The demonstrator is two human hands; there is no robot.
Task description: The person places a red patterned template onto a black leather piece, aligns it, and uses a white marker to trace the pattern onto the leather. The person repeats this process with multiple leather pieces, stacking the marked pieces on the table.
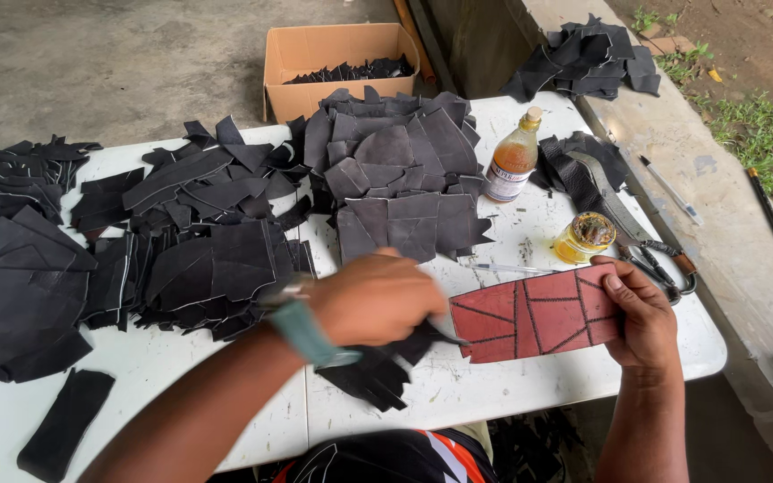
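My right hand grips the right end of a reddish-brown panel made of joined leather pieces with dark seam lines, held flat just above the white table. My left hand, with a teal strap on its wrist, is closed over black leather scraps at the panel's left end. What its fingers pinch is partly hidden under the hand.
Heaps of cut black leather pieces cover the table's left and centre. A bottle of amber liquid, a small open jar, a pen and shears lie at right. A cardboard box stands behind on the floor.
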